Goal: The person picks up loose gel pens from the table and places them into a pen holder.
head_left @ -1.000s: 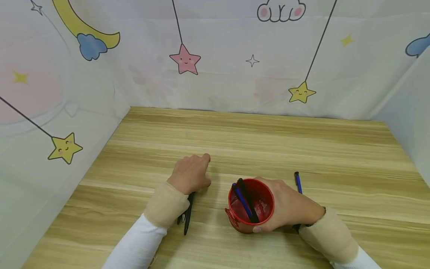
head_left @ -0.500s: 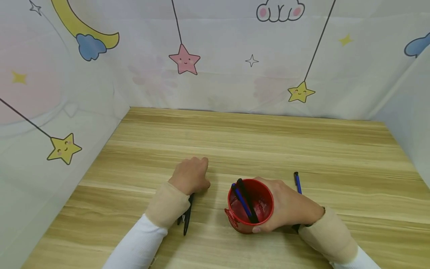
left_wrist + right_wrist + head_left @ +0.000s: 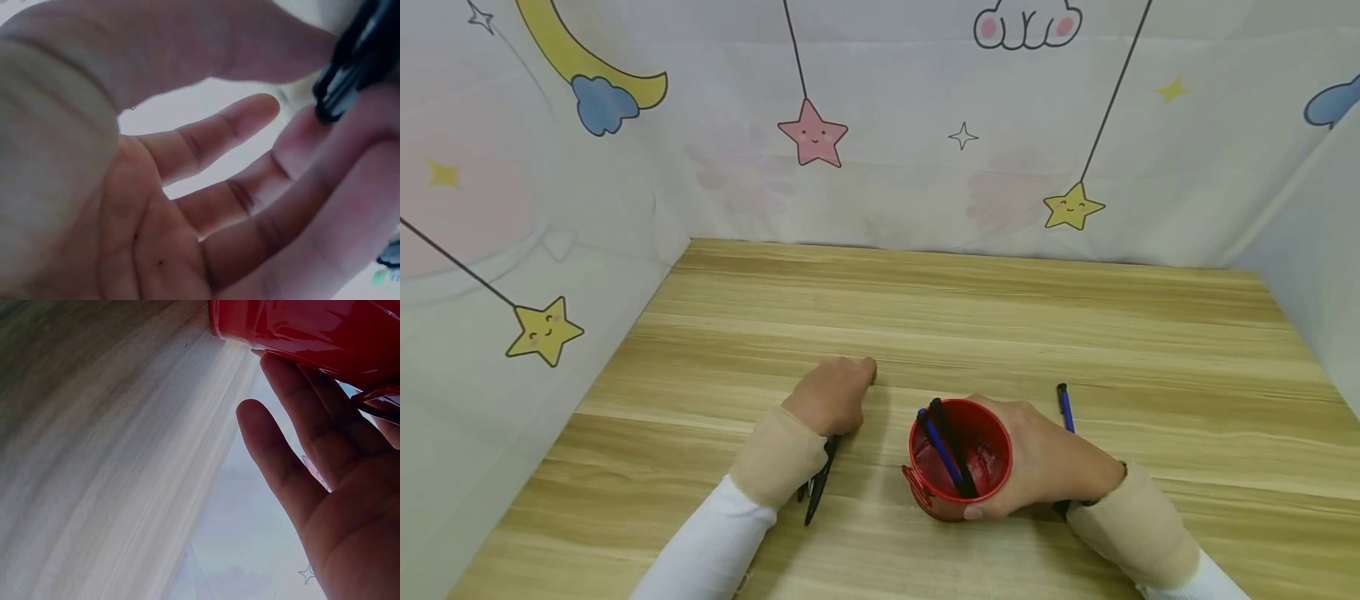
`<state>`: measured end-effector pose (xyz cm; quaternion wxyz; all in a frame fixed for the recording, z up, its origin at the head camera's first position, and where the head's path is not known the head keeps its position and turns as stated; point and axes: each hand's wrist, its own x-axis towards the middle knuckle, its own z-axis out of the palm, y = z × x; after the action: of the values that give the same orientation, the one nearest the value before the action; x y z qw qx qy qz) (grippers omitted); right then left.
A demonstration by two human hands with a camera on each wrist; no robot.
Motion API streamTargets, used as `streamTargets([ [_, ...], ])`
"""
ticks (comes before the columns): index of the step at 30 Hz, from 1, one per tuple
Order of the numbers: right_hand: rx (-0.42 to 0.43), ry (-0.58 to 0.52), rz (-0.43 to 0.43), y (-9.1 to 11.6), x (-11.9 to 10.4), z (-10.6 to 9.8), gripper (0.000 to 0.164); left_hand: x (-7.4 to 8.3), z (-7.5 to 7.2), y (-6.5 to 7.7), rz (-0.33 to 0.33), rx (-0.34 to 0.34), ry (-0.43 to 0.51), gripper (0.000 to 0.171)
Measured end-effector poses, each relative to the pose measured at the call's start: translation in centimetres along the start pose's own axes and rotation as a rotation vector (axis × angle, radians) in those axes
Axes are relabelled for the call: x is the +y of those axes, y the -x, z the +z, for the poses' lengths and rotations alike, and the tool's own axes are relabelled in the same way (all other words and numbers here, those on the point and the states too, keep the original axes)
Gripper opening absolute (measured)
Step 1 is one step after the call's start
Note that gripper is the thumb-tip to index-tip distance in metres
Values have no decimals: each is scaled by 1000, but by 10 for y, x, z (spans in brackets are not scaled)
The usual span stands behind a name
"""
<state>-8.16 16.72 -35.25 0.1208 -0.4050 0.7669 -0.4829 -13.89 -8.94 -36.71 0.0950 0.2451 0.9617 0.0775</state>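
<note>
A red pen cup point(image 3: 951, 510) stands in the lower middle of the head view. My right hand point(image 3: 1037, 454) grips its right side, thumb in front; the right wrist view shows fingers point(image 3: 312, 419) against the red wall. Inside the cup lean a blue pen point(image 3: 942, 450) and a black pen point(image 3: 953, 446). To the left, my left hand point(image 3: 829, 396) pinches another black pen point(image 3: 820, 487) near its upper end. In the left wrist view, that pen's dark end point(image 3: 340, 87) sits between thumb and fingertips.
Part of another dark pen point(image 3: 802, 490) shows beside the left wrist. A blue pen point(image 3: 1066, 408) lies right of the cup, partly behind the right wrist, where a dark tip point(image 3: 1062, 507) also shows. Printed cloth point(image 3: 895, 192) walls the wooden table point(image 3: 970, 308).
My left hand has come slightly nearer and to the right, and the black pen in it has tilted a little. The right hand and the cup have stayed in place.
</note>
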Motion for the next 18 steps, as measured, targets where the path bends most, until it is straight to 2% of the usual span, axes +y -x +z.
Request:
streamTargets([
  [9,4,13,10,0,-1,-2,80,0,0,-3,-22,27,47,35],
  [18,3,3,0,0,-1,-3,80,1,-3,-2,-87,-33,-14,18],
])
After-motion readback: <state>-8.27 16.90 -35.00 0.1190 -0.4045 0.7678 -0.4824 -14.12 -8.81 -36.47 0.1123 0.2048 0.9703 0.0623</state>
